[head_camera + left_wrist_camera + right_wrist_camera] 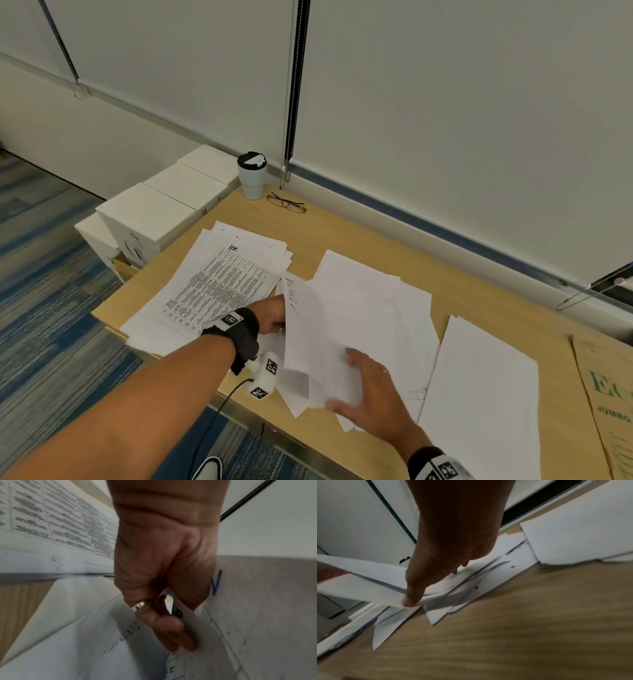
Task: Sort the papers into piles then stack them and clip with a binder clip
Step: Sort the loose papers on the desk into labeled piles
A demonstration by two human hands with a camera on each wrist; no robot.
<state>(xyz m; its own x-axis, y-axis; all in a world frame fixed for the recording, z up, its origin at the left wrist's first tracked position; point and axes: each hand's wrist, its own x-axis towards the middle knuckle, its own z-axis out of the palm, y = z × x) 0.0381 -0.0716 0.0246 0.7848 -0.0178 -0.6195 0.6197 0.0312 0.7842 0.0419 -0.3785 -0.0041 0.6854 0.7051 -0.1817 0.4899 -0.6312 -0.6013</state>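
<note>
Head view takes in my desk (342,233) first, then three paper groups on it: a printed pile (219,284) far left, a loose heap (370,308) in the middle, a blank stack (479,383) to the right. My left hand (272,317) pinches a sheet (305,329) by its left edge and holds it tilted up over the heap, long axis running away from me. My right hand (371,394) lies flat with fingers spread, pressing the heap's near edge. I judge the printed pile, just left of the left hand, is the nearer drop. No clip shows.
</note>
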